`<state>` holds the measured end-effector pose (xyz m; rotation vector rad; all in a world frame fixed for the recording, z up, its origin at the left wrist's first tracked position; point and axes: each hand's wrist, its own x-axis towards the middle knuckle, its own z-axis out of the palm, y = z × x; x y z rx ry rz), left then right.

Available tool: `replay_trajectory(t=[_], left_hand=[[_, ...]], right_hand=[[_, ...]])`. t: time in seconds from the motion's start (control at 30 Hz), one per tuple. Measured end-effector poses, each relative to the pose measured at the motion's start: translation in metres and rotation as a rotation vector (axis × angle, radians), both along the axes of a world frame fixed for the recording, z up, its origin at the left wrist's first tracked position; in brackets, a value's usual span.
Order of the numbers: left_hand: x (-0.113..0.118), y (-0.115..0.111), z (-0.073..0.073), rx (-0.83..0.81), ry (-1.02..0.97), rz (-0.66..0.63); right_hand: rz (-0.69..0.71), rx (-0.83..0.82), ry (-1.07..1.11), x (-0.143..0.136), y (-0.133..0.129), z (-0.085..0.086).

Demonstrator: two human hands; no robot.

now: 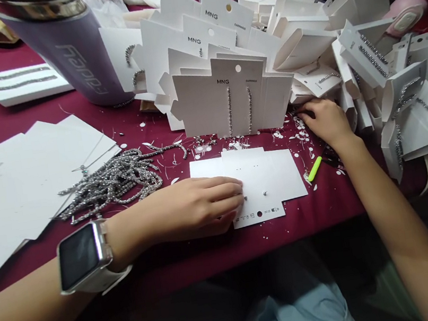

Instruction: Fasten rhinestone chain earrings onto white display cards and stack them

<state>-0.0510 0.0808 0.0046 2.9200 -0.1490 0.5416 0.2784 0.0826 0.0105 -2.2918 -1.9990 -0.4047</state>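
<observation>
A white earring card lies unfolded, plain side up, at the table's front. Two small metal studs show on it, one beside my fingertips. My left hand, with a watch on its wrist, has its fingers together over the card's left part and grips it; the thumb is mostly hidden. Farther right, my right hand reaches to the tabletop beside the boxed cards. Its fingers are bent together, and what they hold, if anything, cannot be made out. Nearby lies a tool with a yellow-green handle.
A heap of silver rhinestone chains lies left of the card, beside flat white cards. Standing MNG earring cards crowd the back. A purple bottle stands behind left. More folded cards pile at right. White scraps litter the maroon cloth.
</observation>
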Motion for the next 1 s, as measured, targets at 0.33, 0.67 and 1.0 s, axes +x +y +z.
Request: replay_trajectory(t=[0.33,0.67,1.0], left_hand=[[0.0,0.001,-0.002,-0.008,0.006,-0.003],[0.0,0.001,-0.001,-0.003,0.017,0.005],[-0.001,0.001,-0.001,-0.022,0.024,-0.004]], right_hand=[[0.035,0.001,-0.076,-0.005,0.002,-0.001],[0.075,0.031,0.168,0.0,0.004,-0.003],[0.087,0.093,0.246,-0.006,-0.01,0.01]])
